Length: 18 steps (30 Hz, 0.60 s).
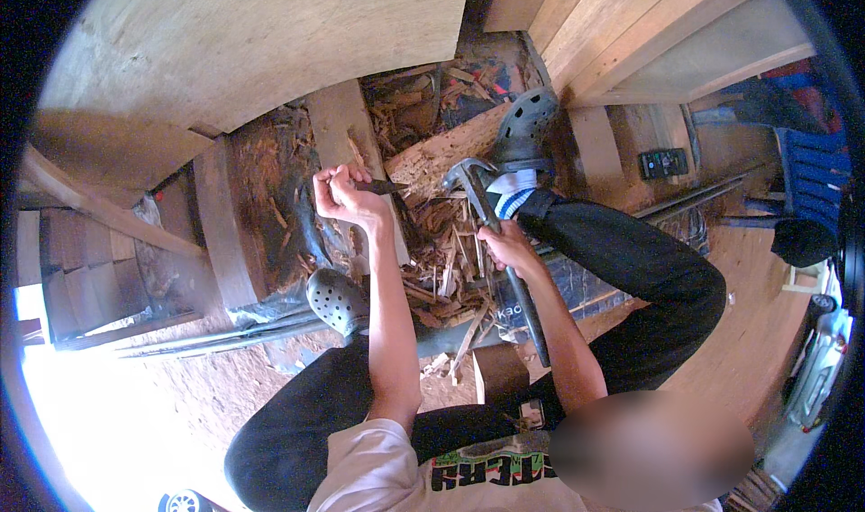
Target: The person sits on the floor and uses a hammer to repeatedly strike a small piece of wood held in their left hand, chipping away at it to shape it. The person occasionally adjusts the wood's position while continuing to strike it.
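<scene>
My left hand (350, 197) is closed around a short dark pointed tool (384, 187); its exact kind does not show. The tool's tip points right, toward the end of a rough, splintered log (450, 156). In my right hand (509, 246) is a claw hammer (491, 208), gripped partway along its dark handle. The hammer's head is up near my shoe, a little right of the tool's tip, and the two are apart. Wood chips and splinters (446, 264) lie heaped below the log, between my feet.
A grey clog (338, 302) is on my left foot, another (527, 125) on the right. Large pale plywood (270, 39) spans the upper left. A plank (342, 125) stands beside the log. A phone (663, 163) lies at right, near a blue plastic chair (814, 183).
</scene>
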Each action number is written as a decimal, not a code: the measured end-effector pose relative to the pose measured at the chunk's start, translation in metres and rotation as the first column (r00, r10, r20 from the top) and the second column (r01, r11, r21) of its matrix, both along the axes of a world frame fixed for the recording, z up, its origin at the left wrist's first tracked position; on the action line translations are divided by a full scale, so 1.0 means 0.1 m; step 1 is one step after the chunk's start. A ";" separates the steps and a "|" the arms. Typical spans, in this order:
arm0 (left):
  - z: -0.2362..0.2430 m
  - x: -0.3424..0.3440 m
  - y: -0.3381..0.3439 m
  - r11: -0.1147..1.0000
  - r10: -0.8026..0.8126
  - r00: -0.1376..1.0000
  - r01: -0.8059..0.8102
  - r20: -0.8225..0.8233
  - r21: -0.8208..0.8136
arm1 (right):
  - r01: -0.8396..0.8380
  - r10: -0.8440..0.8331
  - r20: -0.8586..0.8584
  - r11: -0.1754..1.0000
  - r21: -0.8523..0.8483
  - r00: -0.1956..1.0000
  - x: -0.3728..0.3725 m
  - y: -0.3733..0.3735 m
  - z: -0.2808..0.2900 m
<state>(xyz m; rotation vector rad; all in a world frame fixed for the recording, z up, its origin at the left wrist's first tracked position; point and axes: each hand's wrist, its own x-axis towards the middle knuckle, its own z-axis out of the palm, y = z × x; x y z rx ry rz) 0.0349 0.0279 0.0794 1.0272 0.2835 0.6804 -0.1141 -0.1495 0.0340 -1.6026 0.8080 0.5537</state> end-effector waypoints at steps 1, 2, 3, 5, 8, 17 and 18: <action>0.00 0.01 -0.01 1.000 0.007 1.000 -0.007 0.029 0.001 | 0.005 -0.005 -0.002 1.000 0.024 1.000 0.01 0.00 0.02; 0.00 0.01 -0.03 1.000 0.023 1.000 -0.023 0.001 0.020 | 0.010 -0.010 -0.005 0.999 0.047 1.000 0.01 0.00 0.04; -0.01 0.01 -0.05 0.999 0.029 1.000 -0.028 -0.009 0.034 | 0.015 -0.014 -0.009 0.997 0.070 1.000 0.01 0.00 0.06; -0.01 0.02 -0.06 0.999 0.028 0.999 -0.028 -0.016 0.040 | 0.008 -0.007 -0.018 0.998 0.060 1.000 0.02 0.00 0.09; -0.02 0.01 -0.06 0.999 0.008 1.000 -0.008 -0.005 0.035 | 0.026 -0.024 -0.022 0.997 0.071 0.999 0.01 0.00 0.11; -0.06 -0.01 -0.03 1.000 -0.006 0.999 0.005 0.039 0.022 | -0.077 0.079 -0.042 0.997 0.027 0.996 -0.03 -0.09 -0.09; -0.07 -0.01 -0.03 0.999 -0.009 0.999 0.007 0.045 0.037 | -0.090 0.091 -0.055 0.996 0.015 0.994 -0.03 -0.09 -0.11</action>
